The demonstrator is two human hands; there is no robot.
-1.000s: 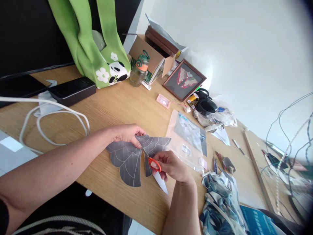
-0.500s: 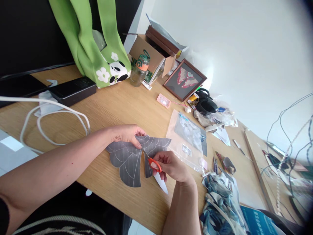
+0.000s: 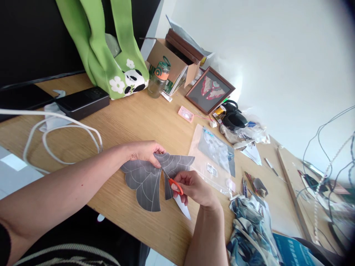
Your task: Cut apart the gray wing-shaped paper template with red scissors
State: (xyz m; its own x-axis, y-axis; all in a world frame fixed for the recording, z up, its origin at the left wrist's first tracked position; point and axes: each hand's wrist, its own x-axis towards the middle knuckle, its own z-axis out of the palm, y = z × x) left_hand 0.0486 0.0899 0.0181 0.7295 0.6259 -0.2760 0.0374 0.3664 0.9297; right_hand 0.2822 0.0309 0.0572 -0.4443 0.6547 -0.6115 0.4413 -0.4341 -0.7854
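A grey butterfly-shaped sheet (image 3: 145,184) with pale curved lines is held above the wooden table. My left hand (image 3: 149,152) pinches its upper edge between thumb and fingers. Orange-handled scissors (image 3: 176,186) are in my right hand (image 3: 191,186), with thumb and fingers in and around the handles. The blades reach into the narrow gap between the two wings, just below my left thumb. A white pointed paper piece (image 3: 183,208) shows below my right hand.
Behind are a green panda bag (image 3: 127,74), a bottle (image 3: 157,83), a cardboard box (image 3: 166,55) and a framed butterfly (image 3: 209,90). A clear plastic bag (image 3: 212,159) lies right of the sheet, near crumpled cloth (image 3: 249,225). White cable (image 3: 70,127) loops at left.
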